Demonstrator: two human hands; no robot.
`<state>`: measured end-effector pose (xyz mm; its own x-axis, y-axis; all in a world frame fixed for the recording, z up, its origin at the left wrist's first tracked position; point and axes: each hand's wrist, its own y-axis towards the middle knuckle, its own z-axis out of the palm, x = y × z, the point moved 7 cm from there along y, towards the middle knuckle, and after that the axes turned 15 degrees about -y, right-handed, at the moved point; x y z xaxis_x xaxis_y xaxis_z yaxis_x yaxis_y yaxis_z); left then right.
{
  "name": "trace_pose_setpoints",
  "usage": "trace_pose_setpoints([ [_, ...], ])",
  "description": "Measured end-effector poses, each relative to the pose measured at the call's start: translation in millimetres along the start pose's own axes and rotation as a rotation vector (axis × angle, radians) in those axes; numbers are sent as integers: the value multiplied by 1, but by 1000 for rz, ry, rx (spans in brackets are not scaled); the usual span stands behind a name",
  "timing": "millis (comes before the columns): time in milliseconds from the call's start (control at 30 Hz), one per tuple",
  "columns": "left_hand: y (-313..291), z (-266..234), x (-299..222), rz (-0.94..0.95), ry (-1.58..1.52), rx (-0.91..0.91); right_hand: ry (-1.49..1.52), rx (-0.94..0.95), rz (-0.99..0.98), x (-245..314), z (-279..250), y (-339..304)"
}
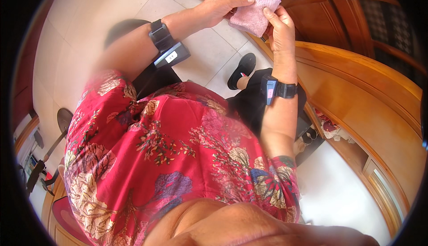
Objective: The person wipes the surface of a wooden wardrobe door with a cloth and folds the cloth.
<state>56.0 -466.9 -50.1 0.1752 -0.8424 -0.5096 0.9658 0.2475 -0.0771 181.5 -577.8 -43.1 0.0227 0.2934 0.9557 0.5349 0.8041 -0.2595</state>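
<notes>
A pink, towel-like cloth [252, 17], folded into a thick square pad, is held up between both hands at the top of the view. My left hand [221, 6] grips its left edge, thumb lying on top and fingers curled beneath. On the opposite edge, my right hand [281, 26] pinches the cloth with its thumb on the upper face and fingertips at the rim and behind. The underside of the cloth is hidden. Each wrist wears a black strap with a small box, the left device [172, 55] and the right device [270, 90].
Orange-brown wooden furniture [356, 74] with panelled doors curves along the right side. Pale floor tiles [147, 5] lie below, with a black shoe [242, 70] on them. At far left stands a dark, long-handled object [53, 145].
</notes>
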Motion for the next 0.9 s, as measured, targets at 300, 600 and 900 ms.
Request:
trace_pose_setpoints([
  [300, 10, -7, 15, 11, 197, -200, 15, 34, -45, -5, 5, 2],
  [600, 9, -17, 6, -21, 182, -146, -44, -54, -77, 9, 1, -5],
  [900, 13, 12, -2, 90, 43, 72, 100, -51, -47, 24, -7, -15],
])
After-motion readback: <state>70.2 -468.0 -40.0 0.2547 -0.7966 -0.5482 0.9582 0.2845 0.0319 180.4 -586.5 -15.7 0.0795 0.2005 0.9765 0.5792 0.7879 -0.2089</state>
